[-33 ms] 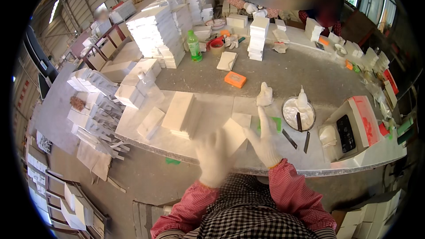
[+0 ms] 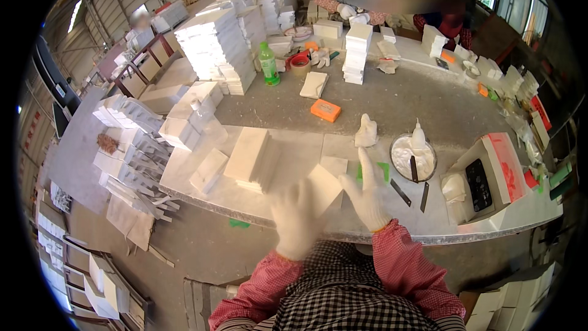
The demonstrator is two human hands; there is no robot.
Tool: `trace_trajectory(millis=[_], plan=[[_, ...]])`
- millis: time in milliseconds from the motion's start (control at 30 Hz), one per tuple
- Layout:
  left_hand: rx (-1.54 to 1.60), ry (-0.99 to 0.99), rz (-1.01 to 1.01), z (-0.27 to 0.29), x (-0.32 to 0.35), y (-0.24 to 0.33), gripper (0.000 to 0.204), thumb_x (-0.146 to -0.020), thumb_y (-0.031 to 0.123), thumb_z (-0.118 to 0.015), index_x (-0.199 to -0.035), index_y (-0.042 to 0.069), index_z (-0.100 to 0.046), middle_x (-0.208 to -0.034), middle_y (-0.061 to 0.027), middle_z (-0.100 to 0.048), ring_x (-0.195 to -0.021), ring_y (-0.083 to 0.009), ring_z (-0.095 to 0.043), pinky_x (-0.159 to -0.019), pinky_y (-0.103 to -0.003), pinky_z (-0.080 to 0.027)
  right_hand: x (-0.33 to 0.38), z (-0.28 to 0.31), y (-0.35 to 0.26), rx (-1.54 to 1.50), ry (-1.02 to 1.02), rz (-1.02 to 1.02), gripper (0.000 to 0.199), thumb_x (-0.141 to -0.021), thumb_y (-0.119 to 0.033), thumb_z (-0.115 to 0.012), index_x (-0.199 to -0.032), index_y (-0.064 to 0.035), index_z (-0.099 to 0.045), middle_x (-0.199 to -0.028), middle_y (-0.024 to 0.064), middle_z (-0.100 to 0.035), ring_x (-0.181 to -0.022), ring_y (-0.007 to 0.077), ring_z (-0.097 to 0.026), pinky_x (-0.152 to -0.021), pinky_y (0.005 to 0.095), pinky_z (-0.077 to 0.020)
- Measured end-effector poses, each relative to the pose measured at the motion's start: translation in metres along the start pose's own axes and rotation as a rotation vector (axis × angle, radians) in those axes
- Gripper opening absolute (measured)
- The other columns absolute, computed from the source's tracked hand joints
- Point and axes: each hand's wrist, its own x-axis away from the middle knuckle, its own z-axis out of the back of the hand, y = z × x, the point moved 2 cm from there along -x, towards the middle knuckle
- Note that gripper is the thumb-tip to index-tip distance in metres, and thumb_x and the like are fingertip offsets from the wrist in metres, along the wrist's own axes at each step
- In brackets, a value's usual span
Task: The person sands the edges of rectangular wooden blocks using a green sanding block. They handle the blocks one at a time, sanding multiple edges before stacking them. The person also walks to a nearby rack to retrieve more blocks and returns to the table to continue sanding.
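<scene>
A pale tile (image 2: 326, 185) lies on the counter (image 2: 300, 150) between the left hand (image 2: 295, 216) and the right hand (image 2: 369, 199), just beside the right thumb. The right hand spreads thumb and forefinger wide, while the left is too blurred to tell whether it is wide, narrow or holding anything. Left of the tile stands a stack of white slabs (image 2: 247, 159).

Soft daylight, motion-blurred left fingers (image 2: 297, 197)
</scene>
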Motion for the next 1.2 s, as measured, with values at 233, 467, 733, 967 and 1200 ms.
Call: trace_trajectory(millis=[233, 467, 733, 967, 1200], plan=[[-0.065, 0.037, 0.063, 0.008, -0.011, -0.014, 0.083, -0.070, 0.031, -0.084, -0.141, 0.003, -0.052, -0.125, -0.0218, -0.059, -0.113, -0.0430, -0.054, -0.096, -0.053, -0.044, 0.021, -0.012, 0.053, 0.183, -0.049, 0.095, 0.051, -0.095, -0.031, -0.067, -0.139, -0.0069, -0.058, -0.130, 0.0168, -0.065, -0.121, 0.0384, -0.059, -0.102, 0.0475, -0.0472], [-0.343, 0.157, 0.123, 0.045, -0.077, -0.075, 0.070, -0.067, 0.044, -0.086, -0.120, 0.005, -0.060, -0.099, -0.0196, -0.068, -0.093, -0.0417, -0.064, -0.077, -0.050, -0.050, 0.059, -0.023, 0.043, 0.363, -0.099, 0.303, 0.036, -0.086, -0.027, -0.068, -0.117, -0.0102, -0.064, -0.109, 0.0054, -0.067, -0.106, 0.0284, -0.061, -0.087, 0.0455, -0.0475], [-0.551, 0.031, 0.259, 0.023, -0.131, -0.143, 0.069, -0.071, 0.062, -0.079, -0.110, 0.007, -0.064, -0.098, -0.0197, -0.071, -0.093, -0.0411, -0.069, -0.079, -0.051, -0.054, 0.058, -0.020, 0.044, 0.370, -0.081, 0.303, 0.028, -0.086, -0.023, -0.065, -0.112, -0.0121, -0.064, -0.105, 0.0030, -0.066, -0.106, 0.0252, -0.061, -0.087, 0.0438, -0.0472], [-0.558, 0.093, 0.193, 0.006, -0.123, -0.137, 0.065, -0.081, 0.058, -0.073, -0.118, 0.004, -0.065, -0.109, -0.0221, -0.069, -0.102, -0.0420, -0.067, -0.081, -0.052, -0.054, 0.060, -0.019, 0.049, 0.342, -0.074, 0.286, 0.023, -0.088, -0.016, -0.061, -0.110, -0.0120, -0.067, -0.094, 0.0050, -0.068, -0.092, 0.0281, -0.063, -0.083, 0.0442, -0.0487], [0.038, 0.115, -0.097, -0.013, -0.060, -0.073, 0.045, -0.093, 0.011, -0.065, -0.137, 0.003, -0.063, -0.111, -0.0229, -0.071, -0.100, -0.0367, -0.068, -0.086, -0.042, -0.053, 0.059, -0.028, 0.055, 0.489, -0.100, 0.245, 0.013, -0.086, -0.015, -0.060, -0.097, -0.0141, -0.067, -0.081, 0.0074, -0.067, -0.080, 0.0282, -0.066, -0.074, 0.0443, -0.0517]])
